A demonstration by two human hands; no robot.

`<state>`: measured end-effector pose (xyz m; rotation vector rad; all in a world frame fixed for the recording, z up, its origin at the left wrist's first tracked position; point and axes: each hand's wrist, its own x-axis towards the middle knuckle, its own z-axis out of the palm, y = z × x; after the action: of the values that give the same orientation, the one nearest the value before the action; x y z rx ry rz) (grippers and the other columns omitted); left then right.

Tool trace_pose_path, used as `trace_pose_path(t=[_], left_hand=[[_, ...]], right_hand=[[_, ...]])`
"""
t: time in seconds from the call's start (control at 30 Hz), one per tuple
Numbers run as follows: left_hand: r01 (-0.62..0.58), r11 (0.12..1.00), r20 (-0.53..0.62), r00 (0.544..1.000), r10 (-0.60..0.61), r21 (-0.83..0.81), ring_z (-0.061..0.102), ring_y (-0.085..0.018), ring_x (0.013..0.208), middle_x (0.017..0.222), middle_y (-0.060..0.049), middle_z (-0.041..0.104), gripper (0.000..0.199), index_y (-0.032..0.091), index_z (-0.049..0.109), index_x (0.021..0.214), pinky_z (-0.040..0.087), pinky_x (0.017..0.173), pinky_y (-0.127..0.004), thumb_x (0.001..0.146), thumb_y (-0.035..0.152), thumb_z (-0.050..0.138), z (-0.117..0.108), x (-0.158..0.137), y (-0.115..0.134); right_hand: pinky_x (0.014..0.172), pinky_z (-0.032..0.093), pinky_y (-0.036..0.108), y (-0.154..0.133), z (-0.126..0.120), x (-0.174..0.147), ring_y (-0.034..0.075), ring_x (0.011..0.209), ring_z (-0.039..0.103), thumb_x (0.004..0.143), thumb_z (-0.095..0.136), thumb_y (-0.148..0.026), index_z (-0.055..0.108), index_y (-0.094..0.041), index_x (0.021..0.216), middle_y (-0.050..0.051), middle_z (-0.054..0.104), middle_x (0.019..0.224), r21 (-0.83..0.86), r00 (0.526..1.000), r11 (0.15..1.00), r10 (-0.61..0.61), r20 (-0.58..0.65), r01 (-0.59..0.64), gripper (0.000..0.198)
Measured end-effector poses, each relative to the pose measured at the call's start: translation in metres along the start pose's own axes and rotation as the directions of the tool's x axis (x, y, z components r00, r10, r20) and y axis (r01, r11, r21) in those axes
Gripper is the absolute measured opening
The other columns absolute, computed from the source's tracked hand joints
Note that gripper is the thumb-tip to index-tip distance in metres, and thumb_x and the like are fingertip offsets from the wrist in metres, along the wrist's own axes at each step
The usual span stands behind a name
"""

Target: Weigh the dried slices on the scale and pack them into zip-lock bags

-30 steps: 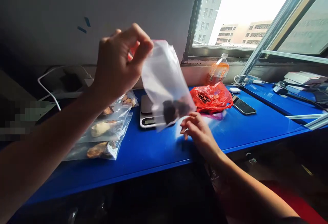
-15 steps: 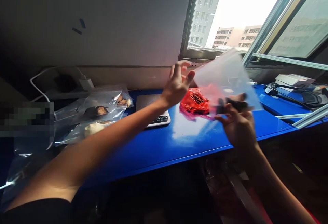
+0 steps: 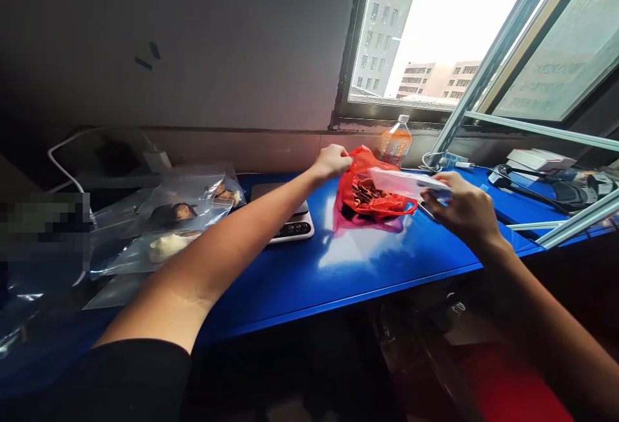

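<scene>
A red plastic bag (image 3: 396, 201) stands open on the blue table, with dark brown dried pieces (image 3: 368, 195) inside. My left hand (image 3: 333, 160) is closed on the bag's upper left edge, pulling it up. In my right hand (image 3: 467, 209) is a translucent plastic bag (image 3: 399, 183), held nearly flat so that its far end reaches over the red bag's mouth. What the translucent bag contains is hard to make out at this angle. Left of the red bag, partly behind my left forearm, lies a kitchen scale (image 3: 296, 229).
Clear zip bags (image 3: 167, 183) holding brown and pale pieces lie on the left. A bottle of orange drink (image 3: 396, 142) stands behind the red bag. To the right are a metal frame (image 3: 575, 227), a white box (image 3: 539, 159) and cables on the blue table (image 3: 377, 274).
My left hand has gone from open in the air to gripping the red bag's edge. The translucent bag has tipped from upright to nearly level over the red bag.
</scene>
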<state>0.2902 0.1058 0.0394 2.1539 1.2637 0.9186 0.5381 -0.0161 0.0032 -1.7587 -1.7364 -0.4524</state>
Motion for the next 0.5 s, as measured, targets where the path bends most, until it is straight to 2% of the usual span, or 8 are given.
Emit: trace_pose_path(t=[0.03, 0.1, 0.2, 0.27, 0.37, 0.5], left_hand=[[0.026, 0.999, 0.003, 1.000, -0.026, -0.040, 0.059, -0.017, 0.070, 0.076, -0.009, 0.065, 0.010, 0.015, 0.057, 0.073, 0.045, 0.068, -0.030, 0.081, 0.020, 0.054, -0.004, 0.004, 0.002], [0.059, 0.992, 0.020, 0.998, -0.057, -0.111, 0.057, -0.013, 0.065, 0.076, -0.008, 0.064, 0.009, 0.015, 0.055, 0.076, 0.043, 0.063, -0.027, 0.083, 0.019, 0.052, -0.010, 0.011, 0.008], [0.067, 0.981, 0.045, 0.997, -0.060, -0.181, 0.055, -0.011, 0.063, 0.079, -0.006, 0.065, 0.009, 0.015, 0.055, 0.081, 0.042, 0.062, -0.025, 0.086, 0.023, 0.053, -0.018, 0.017, 0.018], [0.066, 0.978, 0.062, 0.997, -0.054, -0.199, 0.055, -0.011, 0.064, 0.079, -0.006, 0.064, 0.010, 0.015, 0.056, 0.082, 0.042, 0.063, -0.026, 0.086, 0.023, 0.054, -0.022, 0.018, 0.023], [0.071, 0.979, 0.079, 0.995, -0.056, -0.191, 0.054, -0.012, 0.064, 0.077, -0.006, 0.062, 0.006, 0.014, 0.059, 0.083, 0.043, 0.063, -0.027, 0.083, 0.020, 0.057, -0.028, 0.009, 0.022], [0.056, 0.982, 0.082, 0.996, -0.042, -0.179, 0.057, -0.014, 0.071, 0.085, -0.006, 0.063, 0.012, 0.014, 0.060, 0.092, 0.044, 0.067, -0.028, 0.081, 0.019, 0.060, -0.040, -0.029, 0.008]], right_hand=[[0.064, 0.044, 0.036, -0.005, 0.000, 0.018, 0.027, 0.078, 0.064, 0.084, 0.059, -0.041, 0.064, -0.020, 0.109, 0.013, 0.071, 0.094, -0.108, 0.993, 0.993, -0.043, 0.106, 0.054, 0.033], [0.063, 0.041, 0.034, -0.018, -0.001, 0.056, 0.026, 0.077, 0.063, 0.084, 0.059, -0.045, 0.066, -0.018, 0.105, 0.012, 0.070, 0.089, -0.167, 0.943, 0.972, -0.108, 0.316, 0.167, 0.035], [0.065, 0.040, 0.030, -0.040, -0.004, 0.105, 0.021, 0.077, 0.062, 0.085, 0.060, -0.038, 0.070, -0.017, 0.098, 0.010, 0.070, 0.087, -0.143, 0.878, 0.961, -0.151, 0.455, 0.239, 0.027], [0.066, 0.040, 0.030, -0.052, -0.005, 0.124, 0.019, 0.078, 0.061, 0.087, 0.059, -0.033, 0.072, -0.016, 0.095, 0.010, 0.070, 0.087, -0.173, 0.890, 0.957, -0.136, 0.435, 0.231, 0.023], [0.068, 0.040, 0.030, -0.063, -0.010, 0.132, 0.020, 0.083, 0.062, 0.086, 0.059, -0.028, 0.074, -0.019, 0.099, 0.011, 0.072, 0.097, -0.214, 0.948, 0.964, -0.086, 0.307, 0.157, 0.022], [0.067, 0.038, 0.033, -0.059, -0.031, 0.126, 0.023, 0.087, 0.063, 0.085, 0.059, -0.032, 0.073, -0.019, 0.108, 0.015, 0.071, 0.107, -0.221, 0.986, 0.975, 0.047, 0.159, -0.011, 0.030]])
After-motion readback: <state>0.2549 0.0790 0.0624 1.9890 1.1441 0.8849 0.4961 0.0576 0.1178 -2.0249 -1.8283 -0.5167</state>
